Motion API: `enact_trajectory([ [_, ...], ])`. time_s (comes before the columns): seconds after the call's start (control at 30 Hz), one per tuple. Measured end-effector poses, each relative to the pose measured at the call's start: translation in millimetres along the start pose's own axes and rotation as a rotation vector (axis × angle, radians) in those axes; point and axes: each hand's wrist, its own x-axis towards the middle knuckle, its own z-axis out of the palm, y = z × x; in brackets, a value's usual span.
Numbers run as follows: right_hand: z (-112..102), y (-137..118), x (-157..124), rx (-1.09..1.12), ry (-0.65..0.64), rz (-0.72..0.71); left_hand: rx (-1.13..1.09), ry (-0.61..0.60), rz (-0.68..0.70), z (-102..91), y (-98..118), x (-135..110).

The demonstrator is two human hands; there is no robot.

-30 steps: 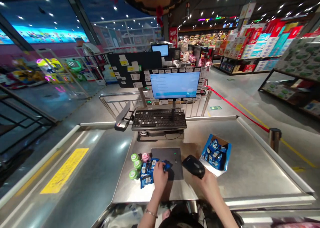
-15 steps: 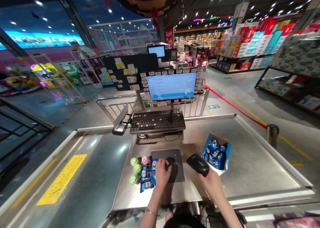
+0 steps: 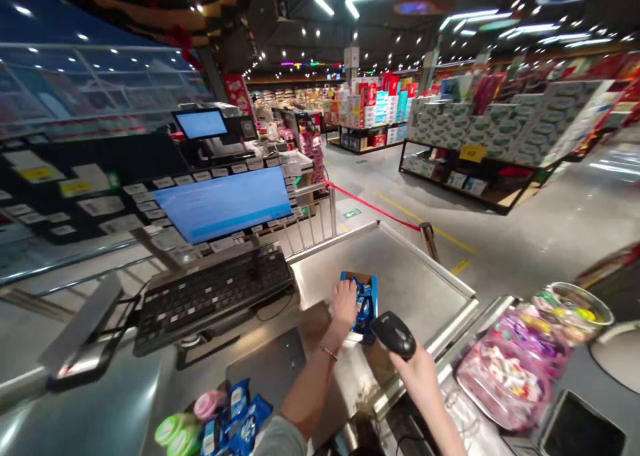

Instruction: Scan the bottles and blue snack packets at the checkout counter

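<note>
My left hand point(image 3: 344, 304) is at the left side of a small blue box point(image 3: 373, 284), touching or just above the blue packets point(image 3: 365, 307) inside. Its fingers look stretched and slightly apart, though their tips are partly hidden. A black handheld barcode scanner point(image 3: 393, 333) is gripped in my right hand point(image 3: 413, 364), just right of the box's near edge. On the counter at lower left lie several loose blue packets point(image 3: 246, 421). Beside them stand green-lidded containers point(image 3: 173, 429) and a pink one point(image 3: 207, 405).
A keyboard point(image 3: 215, 293) and monitor point(image 3: 227, 201) stand at left, with a dark flat pad point(image 3: 270, 366) on the metal counter point(image 3: 407, 273). To the right are a pink tray of small items point(image 3: 505, 376), a clear round tub point(image 3: 575, 309) and a dark-screened device point(image 3: 583, 429).
My view has turned right. My left hand has moved from beside the loose packets, over the pad, to the blue box. The scanner is still in my right hand.
</note>
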Motion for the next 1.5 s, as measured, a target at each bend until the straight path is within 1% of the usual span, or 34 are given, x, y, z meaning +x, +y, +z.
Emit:
enact_trajectory([
  [0.07,-5.5,5.9,1.3,0.047,0.039,0.014,0.096,-0.024,0.003,10.8,2.0,17.4],
  [0.13,-9.2,8.2,2.6,0.073,0.055,0.019,0.124,-0.025,0.011,19.2,2.0,28.1],
  [0.27,-12.0,4.4,6.1,0.09,0.048,0.02,0.24,-0.044,0.037,29.5,0.5,37.4],
  [0.37,-11.6,0.4,9.3,0.101,0.034,0.016,0.231,-0.033,0.096,30.4,-0.1,38.5],
  [0.43,-10.7,-1.2,11.5,0.104,0.02,0.012,0.218,-0.018,0.112,26.8,-1.3,35.8],
  [0.5,-9.8,-2.7,13.8,0.108,0.003,0.002,0.167,0.022,0.082,20.4,-4.6,29.0],
  [0.63,-7.0,-10.5,18.0,0.1,-0.019,-0.04,-0.11,0.219,-0.022,8.4,-16.8,5.9],
  [0.7,-4.9,-17.0,19.7,0.092,-0.028,-0.056,-0.2,0.278,-0.011,7.6,-21.8,-5.7],
  [0.73,-3.6,-20.3,20.3,0.089,-0.033,-0.064,-0.22,0.279,0.017,9.1,-22.8,-10.3],
  [0.8,-0.8,-25.8,21.3,0.087,-0.039,-0.087,-0.211,0.224,0.099,15.9,-21.0,-16.1],
  [0.87,1.6,-28.7,21.4,0.096,-0.045,-0.113,-0.135,0.116,0.155,26.0,-14.2,-16.8],
  [0.9,2.5,-29.1,21.2,0.105,-0.047,-0.121,-0.079,0.052,0.145,31.4,-9.5,-15.4],
  [0.97,3.5,-28.2,20.0,0.129,-0.049,-0.127,0.022,-0.053,0.066,40.9,0.4,-10.1],
  [1.03,3.6,-25.3,18.2,0.156,-0.041,-0.12,0.071,-0.1,-0.025,46.2,8.3,-4.0],
  [1.13,2.1,-19.3,15.5,0.176,-0.025,-0.096,0.066,-0.113,-0.076,43.3,12.1,1.6],
  [1.23,-0.7,-13.9,13.8,0.158,-0.018,-0.067,0.047,-0.12,-0.08,28.5,8.8,-0.7],
  [1.3,-2.7,-12.2,13.3,0.154,-0.013,-0.052,-0.085,-0.069,-0.087,15.0,5.6,-6.6],
  [1.33,-3.6,-12.1,13.2,0.153,-0.009,-0.046,-0.222,-0.023,-0.108,7.9,4.2,-10.6],
  [1.37,-4.4,-12.4,13.2,0.151,-0.005,-0.04,-0.407,0.027,-0.142,1.0,2.7,-15.2],
  [1.43,-4.9,-14.4,13.3,0.139,-0.008,-0.039,-0.853,0.106,-0.242,-12.3,-0.7,-26.3],
  [1.5,-3.6,-17.8,13.2,0.121,-0.023,-0.05,-1.255,0.099,-0.358,-24.3,-5.7,-39.2],
])
